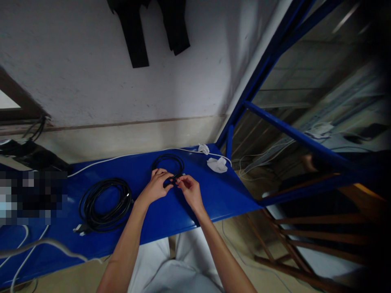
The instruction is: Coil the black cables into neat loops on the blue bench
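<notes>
A small coil of black cable (169,156) lies on the blue table, its near side between my two hands. My left hand (157,187) rests over the left and near part of the coil, its fingers closed on the cable. My right hand (190,191) pinches a dark part of the cable at the coil's near right, close to my left fingertips. The exact bit under the right fingertips is too small to make out. To the left of my hands lies a larger coil of black cable (87,203) with a plug (81,228) at its near left.
The blue table (214,195) runs along the wall. Crumpled white scraps (217,165) lie at its far right, by a white cord (122,156) along the back. A blue metal frame (253,87) rises at right, with a wooden chair (324,221) beyond. More cables (45,244) lie left.
</notes>
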Motion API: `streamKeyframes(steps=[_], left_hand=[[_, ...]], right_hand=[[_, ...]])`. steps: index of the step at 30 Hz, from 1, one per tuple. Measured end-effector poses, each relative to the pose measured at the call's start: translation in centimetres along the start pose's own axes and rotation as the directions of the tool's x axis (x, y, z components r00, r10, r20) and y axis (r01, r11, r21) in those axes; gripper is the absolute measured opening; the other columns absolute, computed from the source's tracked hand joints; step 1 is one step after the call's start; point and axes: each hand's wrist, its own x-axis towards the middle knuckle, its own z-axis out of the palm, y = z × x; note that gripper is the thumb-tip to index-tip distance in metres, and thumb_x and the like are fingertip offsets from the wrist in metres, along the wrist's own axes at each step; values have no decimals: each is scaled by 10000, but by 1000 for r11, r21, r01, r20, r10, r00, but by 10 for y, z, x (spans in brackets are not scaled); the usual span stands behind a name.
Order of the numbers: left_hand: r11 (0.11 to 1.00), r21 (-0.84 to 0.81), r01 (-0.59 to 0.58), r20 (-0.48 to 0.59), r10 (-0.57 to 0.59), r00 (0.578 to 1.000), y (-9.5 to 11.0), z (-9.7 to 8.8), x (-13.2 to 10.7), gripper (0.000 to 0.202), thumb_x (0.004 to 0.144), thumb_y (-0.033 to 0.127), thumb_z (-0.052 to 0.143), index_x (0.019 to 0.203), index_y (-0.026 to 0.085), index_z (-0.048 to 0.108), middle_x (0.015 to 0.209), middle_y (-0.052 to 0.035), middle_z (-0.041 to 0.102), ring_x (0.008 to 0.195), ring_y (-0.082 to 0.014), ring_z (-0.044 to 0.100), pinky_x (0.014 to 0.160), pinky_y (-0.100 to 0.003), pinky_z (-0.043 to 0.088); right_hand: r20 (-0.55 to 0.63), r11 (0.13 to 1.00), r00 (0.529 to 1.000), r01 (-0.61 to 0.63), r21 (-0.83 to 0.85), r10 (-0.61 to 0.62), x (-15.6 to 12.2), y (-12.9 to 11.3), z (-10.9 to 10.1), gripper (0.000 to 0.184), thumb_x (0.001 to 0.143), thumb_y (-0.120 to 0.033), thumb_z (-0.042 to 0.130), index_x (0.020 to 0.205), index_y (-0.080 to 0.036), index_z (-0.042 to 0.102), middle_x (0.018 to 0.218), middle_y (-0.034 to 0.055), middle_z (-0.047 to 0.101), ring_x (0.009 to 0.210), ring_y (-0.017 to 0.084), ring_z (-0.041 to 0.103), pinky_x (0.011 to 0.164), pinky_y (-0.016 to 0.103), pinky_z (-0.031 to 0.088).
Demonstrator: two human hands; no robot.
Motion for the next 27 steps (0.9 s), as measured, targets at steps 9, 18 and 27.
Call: streamKeyframes(steps=[9, 18, 27], left_hand=[[1000, -13, 6, 27, -6, 1000, 11, -7, -2, 639, 711, 4, 652, 1296, 253, 709, 1028, -36, 763, 1154, -282, 660, 1179, -530, 344], [998, 48, -33, -9, 33, 999, 10, -1, 0, 180, 959, 162, 702, 1118, 238, 744, 1034, -51, 762, 1076, -267, 671, 1108, -511, 414], [987, -157, -40, -145, 17, 989, 11, -1, 1, 278, 1061, 204, 606, 1295, 249, 750, 1184, -94, 728, 1102, -235, 716, 1025, -414, 563]], right_hand=[[-5, 999, 1000, 0, -54, 0, 12, 2, -16, 296, 906, -508, 790, 948, -222, 725, 873, 60, 784, 806, 243, 760, 736, 332, 583], [-10, 987, 999, 44, -153, -46, 3, 5, -11, 247, 955, -480, 730, 975, -234, 733, 904, 70, 801, 824, 252, 770, 746, 344, 601], [-63, 999, 997, 33, -39, -35, 0, 2, -10, 221, 911, -449, 773, 926, -235, 718, 992, 93, 832, 907, 267, 803, 872, 397, 636]])
